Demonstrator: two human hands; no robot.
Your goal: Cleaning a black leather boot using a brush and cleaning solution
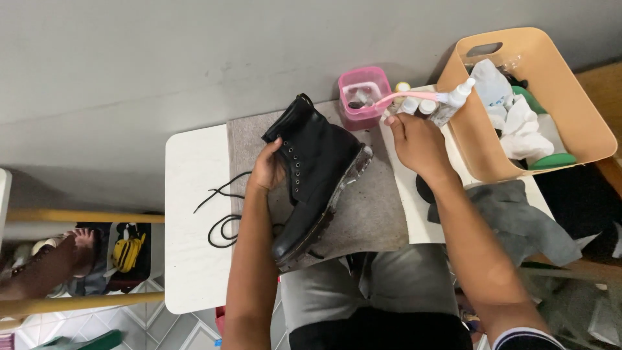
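Note:
A black lace-up boot (317, 178) lies on its side over a grey felt mat (372, 214), its dirty sole facing right. My left hand (267, 170) grips the boot's shaft near the eyelets. My right hand (414, 139) holds a pink-handled toothbrush (414, 97), with the brush end reaching toward a pink plastic cup (364, 97) at the back of the table. A loose black shoelace (223, 214) lies curled on the white table (191, 259) to the left of the boot.
A tan plastic bin (551, 84) at the right holds white cloths, bottles and green items. Small bottles (414, 104) stand beside it. A grey rag (518, 220) lies at the right edge. A shelf with shoes (58, 259) stands at lower left by the grey wall.

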